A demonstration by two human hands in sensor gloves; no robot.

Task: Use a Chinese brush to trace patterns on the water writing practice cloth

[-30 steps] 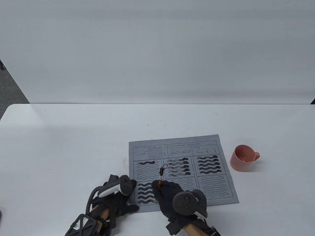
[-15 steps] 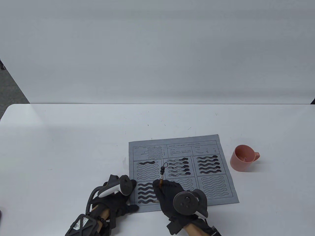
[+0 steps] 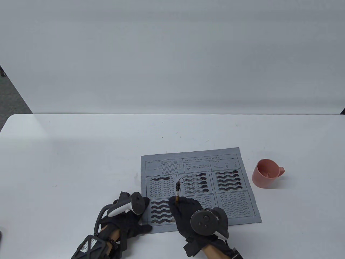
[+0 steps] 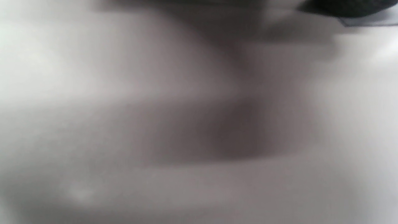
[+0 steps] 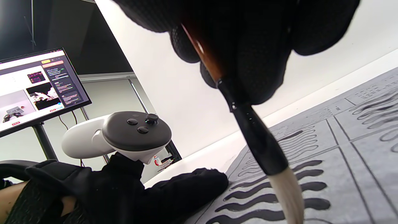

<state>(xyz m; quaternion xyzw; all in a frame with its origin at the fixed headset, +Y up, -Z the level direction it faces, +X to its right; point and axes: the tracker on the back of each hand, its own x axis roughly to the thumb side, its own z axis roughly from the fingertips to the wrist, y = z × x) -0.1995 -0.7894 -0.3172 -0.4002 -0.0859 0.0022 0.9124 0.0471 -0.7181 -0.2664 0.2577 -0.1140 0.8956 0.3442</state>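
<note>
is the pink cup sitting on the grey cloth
No, the pink cup stands on the bare white table, off the right edge of the cloth.

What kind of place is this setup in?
Probably a lab or office data-collection station, not a home. A monitor on a stand shows what look like camera feeds, both hands wear tracker gloves, and the plain white table holds only the practice cloth and a pink cup.
</note>
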